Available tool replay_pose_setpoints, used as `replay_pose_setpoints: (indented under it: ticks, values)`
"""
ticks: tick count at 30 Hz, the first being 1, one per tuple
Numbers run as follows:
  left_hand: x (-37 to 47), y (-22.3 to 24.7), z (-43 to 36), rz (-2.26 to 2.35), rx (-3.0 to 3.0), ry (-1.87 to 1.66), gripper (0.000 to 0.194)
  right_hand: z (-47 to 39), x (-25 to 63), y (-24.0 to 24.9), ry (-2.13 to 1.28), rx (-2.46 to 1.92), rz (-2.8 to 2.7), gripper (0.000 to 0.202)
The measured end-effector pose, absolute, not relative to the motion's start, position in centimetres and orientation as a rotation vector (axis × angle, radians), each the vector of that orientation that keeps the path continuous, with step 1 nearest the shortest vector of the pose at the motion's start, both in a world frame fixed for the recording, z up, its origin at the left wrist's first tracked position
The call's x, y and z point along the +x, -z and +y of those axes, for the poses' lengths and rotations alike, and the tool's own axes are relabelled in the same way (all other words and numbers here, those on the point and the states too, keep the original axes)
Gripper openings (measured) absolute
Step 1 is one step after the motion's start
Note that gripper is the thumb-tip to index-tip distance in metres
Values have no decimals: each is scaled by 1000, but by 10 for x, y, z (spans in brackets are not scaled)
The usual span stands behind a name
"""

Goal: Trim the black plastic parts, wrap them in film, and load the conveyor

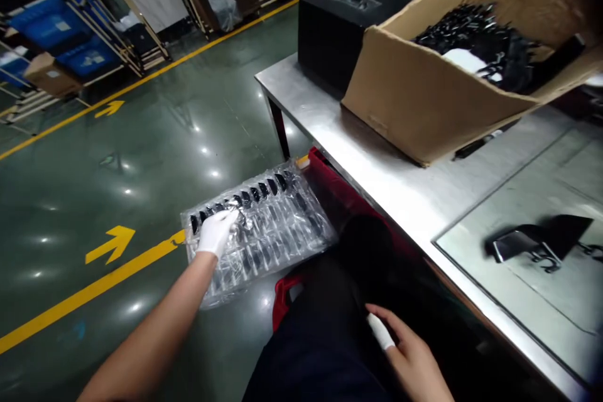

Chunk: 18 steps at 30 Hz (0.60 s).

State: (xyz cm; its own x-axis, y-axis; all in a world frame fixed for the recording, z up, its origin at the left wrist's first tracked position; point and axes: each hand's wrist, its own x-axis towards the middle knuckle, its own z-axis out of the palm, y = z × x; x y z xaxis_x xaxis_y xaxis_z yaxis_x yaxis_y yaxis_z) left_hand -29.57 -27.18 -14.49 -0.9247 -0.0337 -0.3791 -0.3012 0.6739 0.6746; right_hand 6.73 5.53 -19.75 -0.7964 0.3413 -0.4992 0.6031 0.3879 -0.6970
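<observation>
Clear plastic tray (217, 289), holding rows of black parts (262, 190), lies just left of the lower centre in the head view. The left hand (217, 230) (white-gloved) touches its top; whether the fingers pinch anything, I cannot tell. At lower right, the right hand (414, 355) has a white finger cover (379, 331); its grip is unclear. An open cardboard box (414, 100) stands upper right on a metal table (325, 129).

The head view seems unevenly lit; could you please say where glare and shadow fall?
In the head view, glare whitens the metal table, bright spots dot the floor, plastic wrap glints around the left hand, and below the table it is nearly black.
</observation>
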Motion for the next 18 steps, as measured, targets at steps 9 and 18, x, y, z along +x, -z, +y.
replay_pose_setpoints:
  ticks: [9,18]
  values:
    - [-402,182,-101,2525,77,-719,32,81,134,204,1325,1135,2379,62]
    - [-401,178,-83,2697,171,-250,37,53,162,160,1670,1230,2378,49]
